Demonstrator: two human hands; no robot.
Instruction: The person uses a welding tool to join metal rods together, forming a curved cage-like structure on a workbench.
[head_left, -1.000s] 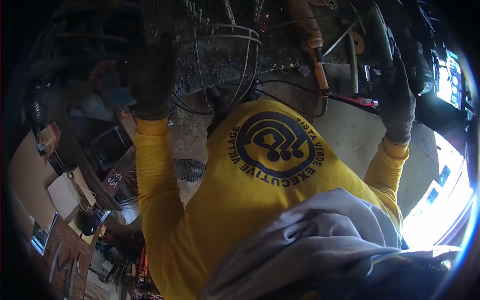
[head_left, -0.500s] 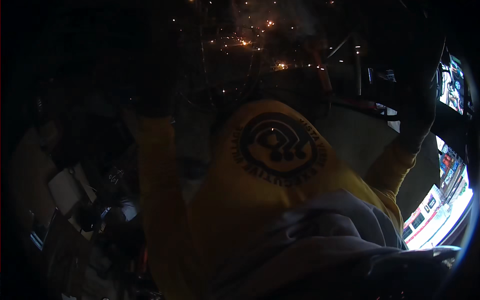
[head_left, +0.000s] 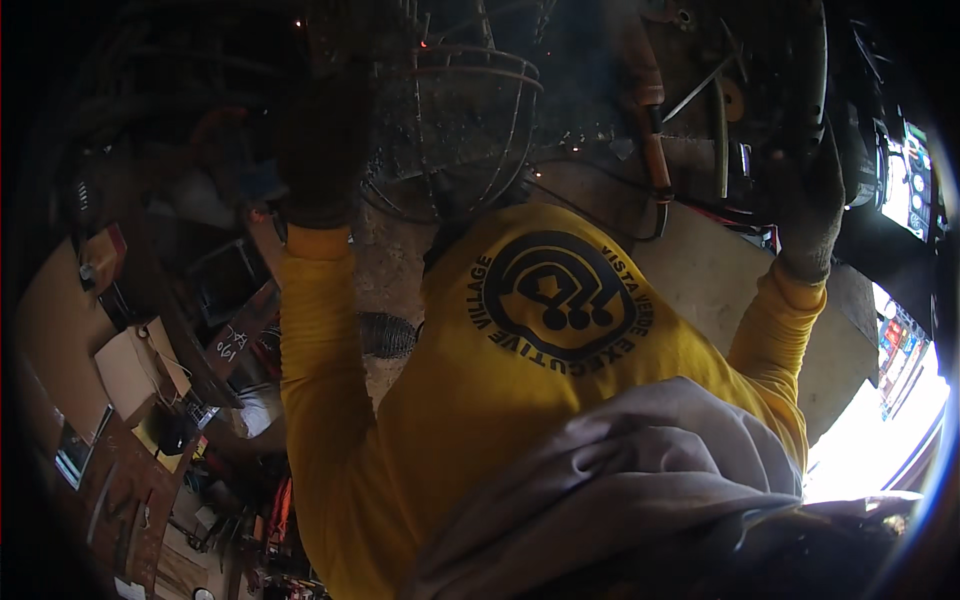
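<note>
My left hand (head_left: 325, 165), in a dark glove, reaches up at the upper left beside a round frame of thin metal rods (head_left: 520, 75). Deep shadow hides its fingers and anything in them. Far to the right, my right hand (head_left: 810, 210) wears a greyish glove and looks closed at the lower end of a long grey metal piece (head_left: 816, 75). What exactly it grips is not clear. Between the hands, nearer the right one, lies an orange-handled tool (head_left: 652, 145) with a dark cable at its lower end. A few tiny sparks glow around the rod frame.
Thin rods (head_left: 698, 88) lie by the orange tool. A pale board (head_left: 700, 250) is below it. On the left are an open cardboard box (head_left: 140, 370), a brown surface with tools (head_left: 125, 500) and shelf clutter. Bright daylight enters at the lower right.
The shower of bright sparks over the rod frame has nearly died out, and the dark scene has become lighter. Both arms stay in about the same place.
</note>
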